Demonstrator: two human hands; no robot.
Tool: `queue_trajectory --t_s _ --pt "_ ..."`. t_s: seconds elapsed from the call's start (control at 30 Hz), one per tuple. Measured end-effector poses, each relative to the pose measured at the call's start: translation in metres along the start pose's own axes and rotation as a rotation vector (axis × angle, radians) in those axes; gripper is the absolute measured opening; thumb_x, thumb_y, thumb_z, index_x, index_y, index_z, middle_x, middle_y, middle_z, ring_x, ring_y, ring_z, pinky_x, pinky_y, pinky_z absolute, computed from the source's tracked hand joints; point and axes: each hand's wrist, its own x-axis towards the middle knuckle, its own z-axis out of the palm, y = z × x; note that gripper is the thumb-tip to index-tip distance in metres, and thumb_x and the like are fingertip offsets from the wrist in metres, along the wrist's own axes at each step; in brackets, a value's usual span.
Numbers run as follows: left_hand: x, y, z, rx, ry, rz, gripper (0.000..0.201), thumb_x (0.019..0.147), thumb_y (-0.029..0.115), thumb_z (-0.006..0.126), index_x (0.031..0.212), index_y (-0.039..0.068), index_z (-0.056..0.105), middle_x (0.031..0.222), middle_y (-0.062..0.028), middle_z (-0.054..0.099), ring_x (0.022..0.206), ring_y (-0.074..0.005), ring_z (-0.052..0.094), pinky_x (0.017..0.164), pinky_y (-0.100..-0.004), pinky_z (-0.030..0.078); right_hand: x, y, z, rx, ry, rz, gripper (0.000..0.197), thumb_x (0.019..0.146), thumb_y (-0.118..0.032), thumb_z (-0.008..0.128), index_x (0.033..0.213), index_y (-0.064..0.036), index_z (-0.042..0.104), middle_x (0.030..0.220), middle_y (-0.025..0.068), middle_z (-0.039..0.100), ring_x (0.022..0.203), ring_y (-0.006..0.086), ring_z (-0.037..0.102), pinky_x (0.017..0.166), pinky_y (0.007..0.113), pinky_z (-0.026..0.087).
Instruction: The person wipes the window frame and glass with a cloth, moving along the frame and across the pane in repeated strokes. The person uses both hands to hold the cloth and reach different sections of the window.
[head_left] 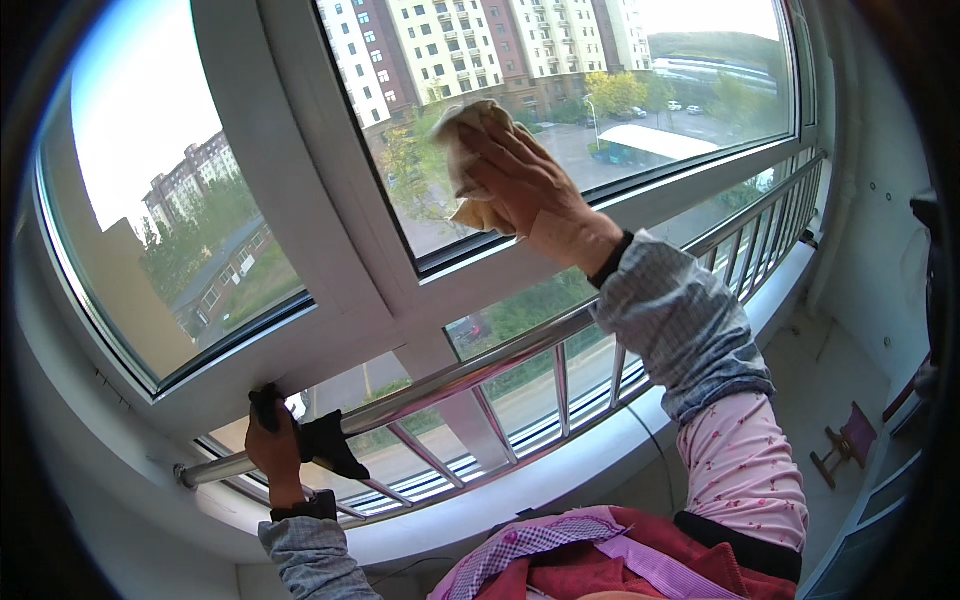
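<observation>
My right hand (525,180) presses a crumpled beige cloth (468,150) against the large window pane (560,150), fingers stretched over it. The cloth bunches out past the fingertips and below the palm. Down at the left, my left hand (274,448) is closed around a limp black piece of fabric (333,446), at the metal railing (420,395). One end of the fabric sticks up above the fist and another flap hangs over the rail. Whether the fingers also grip the rail itself is hidden.
A wide pale window frame (320,190) divides this pane from a left pane (150,250). Along the railing's foot runs a white sill (500,505). A small folding stool (848,445) stands on the floor at the right, beside a white wall (880,250).
</observation>
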Motion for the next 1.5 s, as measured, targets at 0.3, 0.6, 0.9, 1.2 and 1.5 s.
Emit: queue_trajectory --t_s 0.3,0.6,0.9,1.2,1.5 --pt "-0.002 -0.002 0.002 -0.061 0.045 0.000 0.038 0.092 0.033 0.064 0.118 0.005 0.067 0.102 -0.0172 0.072 0.093 -0.0360 0.069 0.080 -0.0414 0.053 -0.054 0.212 0.000 0.086 0.366 0.587 0.040 0.099 -0.020 0.052 0.136 -0.0083 0.043 0.123 0.0110 0.056 0.102 0.0200 0.058 0.087 0.032 0.050" --pt "-0.002 0.007 0.000 -0.027 0.073 0.009 0.034 0.091 0.031 0.064 0.115 0.008 0.068 0.100 -0.0172 0.072 0.093 -0.0377 0.068 0.078 -0.0431 0.053 0.004 0.270 0.039 -0.193 0.336 0.363 0.033 0.087 -0.023 0.066 0.117 -0.0095 0.062 0.116 0.0126 0.063 0.108 0.0327 0.058 0.090 0.042 0.048" --pt "-0.004 0.007 0.000 0.005 0.066 -0.049 0.034 0.090 0.035 0.065 0.113 0.010 0.068 0.094 -0.0165 0.072 0.087 -0.0376 0.069 0.076 -0.0435 0.054 0.067 -0.015 0.007 0.284 0.147 0.022 0.042 0.083 -0.016 0.073 0.122 -0.0077 0.060 0.126 0.0132 0.058 0.117 0.0315 0.055 0.102 0.041 0.046" --pt "-0.003 0.008 0.000 0.024 0.065 -0.037 0.033 0.089 0.036 0.065 0.111 0.012 0.069 0.092 -0.0168 0.071 0.086 -0.0388 0.068 0.074 -0.0455 0.054 0.059 -0.029 -0.005 0.013 -0.304 -0.110 0.047 0.089 -0.027 0.069 0.131 -0.0111 0.056 0.132 0.0094 0.059 0.124 0.0242 0.054 0.110 0.039 0.040" --pt "-0.008 0.001 -0.002 -0.029 0.083 0.022 0.031 0.087 0.033 0.069 0.106 0.009 0.068 0.085 -0.0178 0.070 0.081 -0.0401 0.067 0.069 -0.0449 0.054 0.050 -0.065 0.030 0.106 0.104 0.004 0.039 0.083 -0.013 0.070 0.120 -0.0051 0.061 0.122 0.0157 0.059 0.117 0.0378 0.053 0.103 0.044 0.044"
